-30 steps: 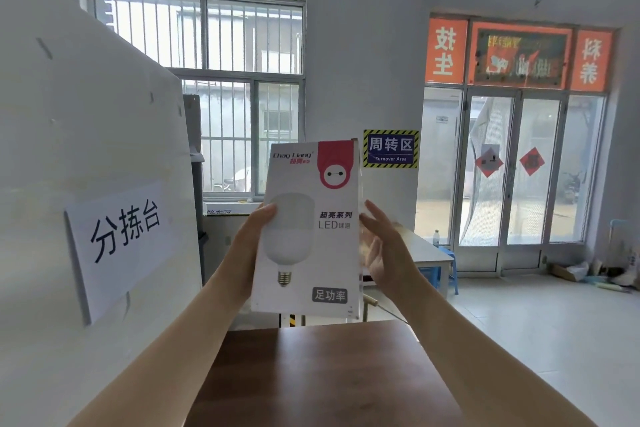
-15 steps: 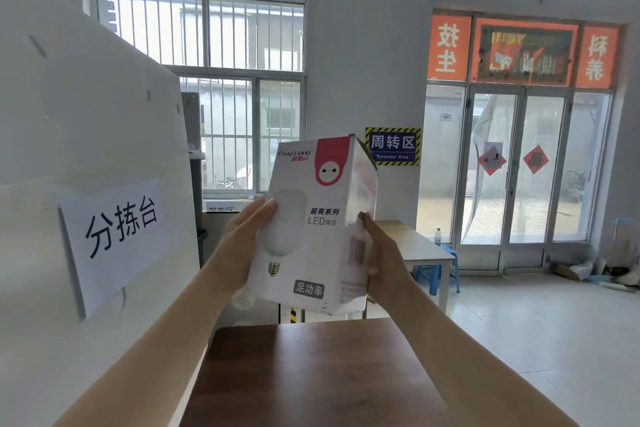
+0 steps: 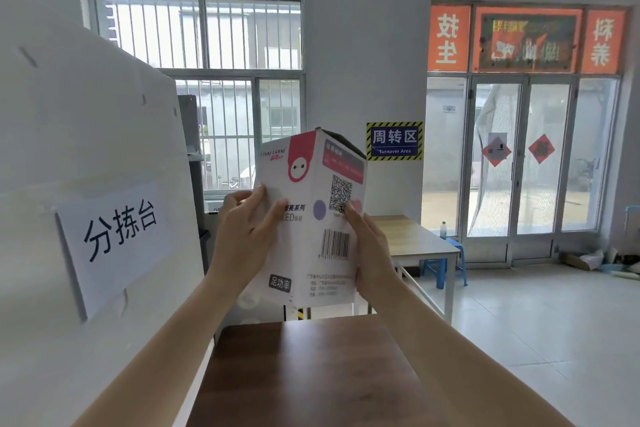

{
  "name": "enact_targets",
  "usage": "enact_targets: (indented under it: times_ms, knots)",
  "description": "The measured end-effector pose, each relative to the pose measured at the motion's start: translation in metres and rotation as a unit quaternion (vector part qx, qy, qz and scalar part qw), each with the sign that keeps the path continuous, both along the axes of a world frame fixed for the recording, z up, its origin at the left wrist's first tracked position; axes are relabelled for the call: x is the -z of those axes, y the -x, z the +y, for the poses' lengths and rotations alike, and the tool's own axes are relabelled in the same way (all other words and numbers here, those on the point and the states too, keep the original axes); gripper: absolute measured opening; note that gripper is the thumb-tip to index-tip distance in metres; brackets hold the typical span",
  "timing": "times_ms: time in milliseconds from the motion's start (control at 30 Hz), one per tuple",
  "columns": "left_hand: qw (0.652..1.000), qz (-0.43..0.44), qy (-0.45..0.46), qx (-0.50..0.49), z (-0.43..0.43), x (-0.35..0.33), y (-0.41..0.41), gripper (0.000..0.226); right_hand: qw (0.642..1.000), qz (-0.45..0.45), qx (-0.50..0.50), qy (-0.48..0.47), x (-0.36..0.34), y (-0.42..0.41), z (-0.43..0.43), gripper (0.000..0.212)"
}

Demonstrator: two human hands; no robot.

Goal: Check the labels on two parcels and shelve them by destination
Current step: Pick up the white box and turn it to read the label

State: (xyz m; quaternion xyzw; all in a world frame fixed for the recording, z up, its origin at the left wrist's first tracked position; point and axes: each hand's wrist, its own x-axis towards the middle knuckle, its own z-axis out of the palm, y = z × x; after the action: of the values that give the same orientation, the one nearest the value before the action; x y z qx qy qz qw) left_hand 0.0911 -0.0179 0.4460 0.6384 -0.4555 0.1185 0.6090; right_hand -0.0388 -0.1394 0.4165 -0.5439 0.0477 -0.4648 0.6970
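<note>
I hold a white LED bulb box (image 3: 313, 184) with a red top mark upright in front of me, above the brown table (image 3: 311, 374). Its corner edge faces me, so I see the front face on the left and a side face with a QR code and barcode on the right. My left hand (image 3: 247, 236) grips the front face from the left, fingers spread over it. My right hand (image 3: 370, 250) clasps the right side, thumb near the QR code. No second parcel is in view.
A white board (image 3: 86, 166) with a paper sign stands close on my left. Behind the box are a light wooden table (image 3: 412, 239), a blue stool (image 3: 446, 263), a barred window and glass doors (image 3: 519, 166). Tiled floor spreads to the right.
I have turned the box so its barcode side swings toward me. My right hand went from open beside the box to gripping it; my left hand slid across the front face.
</note>
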Motion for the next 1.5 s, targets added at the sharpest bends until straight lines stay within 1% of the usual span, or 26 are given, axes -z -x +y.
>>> enact_targets:
  times_ms: [67, 100, 167, 233, 300, 400, 500, 600, 700, 833, 933, 1133, 1200, 1300, 1367, 1433, 1500]
  knots:
    - [0.997, -0.057, 0.027, -0.046, 0.004, 0.003, 0.006, 0.059, 1.000, -0.007, 0.012, 0.017, -0.002, 0.001, 0.002, 0.019]
    - [0.995, -0.076, 0.033, -0.051, 0.005, 0.004, 0.010, 0.057, 0.999, -0.011, 0.019, 0.025, -0.003, 0.001, 0.004, 0.022]
    - [0.997, -0.055, 0.046, 0.015, 0.007, 0.004, 0.018, 0.055, 0.999, -0.015, 0.024, 0.034, -0.004, 0.002, 0.007, 0.025]
    - [0.994, -0.054, 0.061, 0.070, 0.009, 0.005, 0.024, 0.054, 0.999, -0.016, 0.031, 0.034, -0.005, 0.003, 0.010, 0.020]
    - [0.991, -0.070, 0.067, 0.087, 0.011, 0.006, 0.025, 0.054, 0.999, -0.017, 0.037, 0.035, -0.007, 0.004, 0.012, 0.013]
    - [0.990, -0.072, 0.070, 0.097, 0.011, 0.010, 0.028, 0.054, 0.998, -0.021, 0.044, 0.046, -0.008, 0.005, 0.015, 0.014]
    - [0.990, -0.054, 0.084, 0.104, 0.012, 0.010, 0.032, 0.051, 0.995, -0.022, 0.070, 0.067, -0.009, 0.005, 0.017, 0.016]
    - [0.988, -0.033, 0.090, 0.121, 0.013, 0.010, 0.034, 0.049, 0.990, -0.016, 0.104, 0.097, -0.011, 0.004, 0.021, 0.025]
    - [0.984, -0.019, 0.104, 0.140, 0.016, 0.011, 0.034, 0.046, 0.983, -0.008, 0.124, 0.139, -0.011, 0.005, 0.023, 0.038]
    - [0.978, 0.029, 0.112, 0.174, 0.020, 0.012, 0.023, 0.050, 0.969, 0.009, 0.136, 0.205, -0.011, 0.007, 0.027, 0.062]
    - [0.973, 0.050, 0.104, 0.198, 0.024, 0.012, 0.014, 0.058, 0.961, 0.017, 0.145, 0.237, -0.009, 0.005, 0.030, 0.070]
    - [0.976, 0.011, 0.066, 0.206, 0.033, 0.006, 0.008, 0.052, 0.954, 0.018, 0.171, 0.245, -0.009, 0.005, 0.038, 0.071]
    - [0.978, 0.003, 0.058, 0.201, 0.035, 0.005, 0.008, 0.051, 0.949, 0.022, 0.193, 0.249, -0.008, 0.003, 0.040, 0.071]
    - [0.983, 0.002, 0.048, 0.175, 0.037, 0.007, 0.010, 0.053, 0.932, 0.039, 0.249, 0.262, -0.006, 0.001, 0.045, 0.072]
    - [0.989, -0.005, 0.048, 0.140, 0.036, 0.010, 0.011, 0.054, 0.918, 0.053, 0.281, 0.273, -0.004, 0.000, 0.047, 0.075]
    - [0.993, -0.001, 0.051, 0.108, 0.035, 0.010, 0.011, 0.054, 0.911, 0.061, 0.296, 0.282, -0.002, 0.000, 0.049, 0.077]
    - [0.994, 0.009, 0.055, 0.097, 0.036, 0.010, 0.011, 0.057, 0.914, 0.059, 0.287, 0.280, -0.001, 0.001, 0.049, 0.075]
